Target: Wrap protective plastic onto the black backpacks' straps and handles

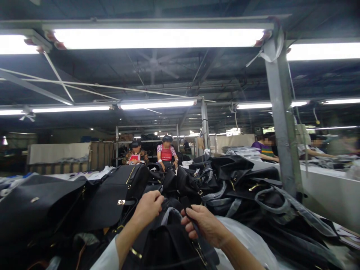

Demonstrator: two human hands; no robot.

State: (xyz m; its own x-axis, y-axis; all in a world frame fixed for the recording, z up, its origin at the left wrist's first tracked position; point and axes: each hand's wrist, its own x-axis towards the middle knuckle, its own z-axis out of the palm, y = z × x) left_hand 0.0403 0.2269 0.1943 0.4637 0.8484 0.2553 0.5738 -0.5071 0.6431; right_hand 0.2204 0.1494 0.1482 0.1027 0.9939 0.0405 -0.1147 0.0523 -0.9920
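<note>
My right hand [204,224] pinches a black strap [186,202] between thumb and fingers, above a black bag [165,243] in front of me. To its left, my left hand [149,206] is closed with its fingers curled inward over the same bag; whatever is in it is hidden. A clear plastic-wrapped handle [171,214] arches up between the two hands. Close by on the left stands a black backpack [107,191] with a gold clasp [121,202] on its flap.
Black bags [233,168] with gold zips and plastic-wrapped straps [306,217] are heaped all around. White plastic [247,240] lies under my right forearm. A metal post [284,112] rises on the right. Two people [166,152] work across the heap; others [264,146] are at the right.
</note>
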